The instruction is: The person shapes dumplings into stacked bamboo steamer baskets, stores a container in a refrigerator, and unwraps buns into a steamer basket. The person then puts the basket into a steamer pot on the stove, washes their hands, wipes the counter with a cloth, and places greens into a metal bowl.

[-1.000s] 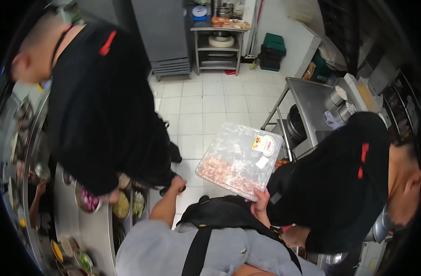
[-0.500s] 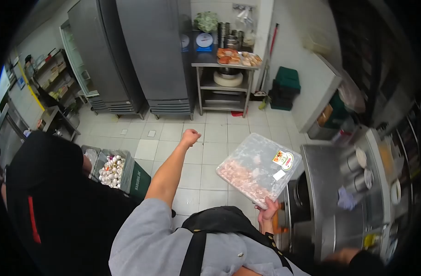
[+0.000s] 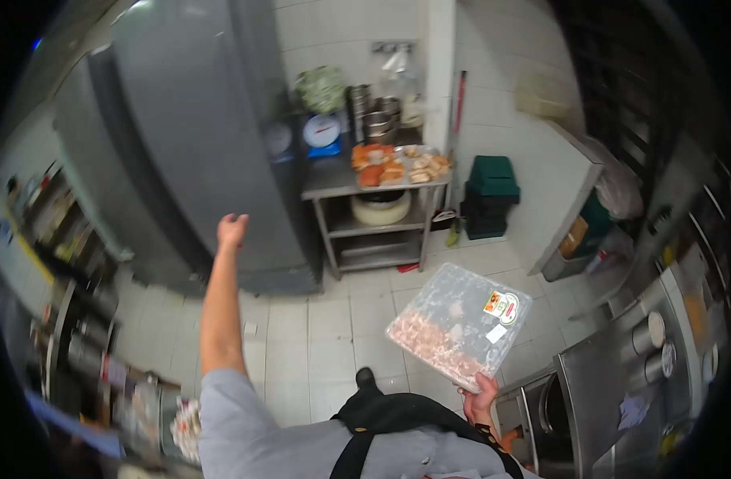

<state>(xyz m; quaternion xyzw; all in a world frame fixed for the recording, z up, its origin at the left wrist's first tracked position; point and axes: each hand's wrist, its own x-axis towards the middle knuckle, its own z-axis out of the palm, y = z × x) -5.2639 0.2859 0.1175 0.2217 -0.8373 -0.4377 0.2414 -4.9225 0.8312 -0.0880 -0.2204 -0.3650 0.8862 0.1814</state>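
Note:
My right hand [image 3: 479, 393] grips the near corner of a flat, square, clear plastic container [image 3: 461, 326]. Its lid is on, with a printed label and a blank white sticker. Pale pink pieces, looking like raw meat, fill the nearer part; frosty patches cover the rest. My left arm is stretched forward, and my left hand [image 3: 232, 230] appears in front of the tall grey steel refrigerator [image 3: 182, 120]. Its fingers look parted and hold nothing; whether they touch the door I cannot tell.
Ahead, a steel table [image 3: 322, 182] bears a blue scale [image 3: 322, 134], a tray of food pieces [image 3: 401, 166] and metal canisters. Green bins [image 3: 493, 174] stand by the wall. A steel counter [image 3: 605, 375] is at my right, a blurred container of white items [image 3: 187, 427] at lower left.
I have moved forward, closer to the refrigerator and the steel table. My left hand has gone forward and left. The person in black has left view; my right hand still holds the container.

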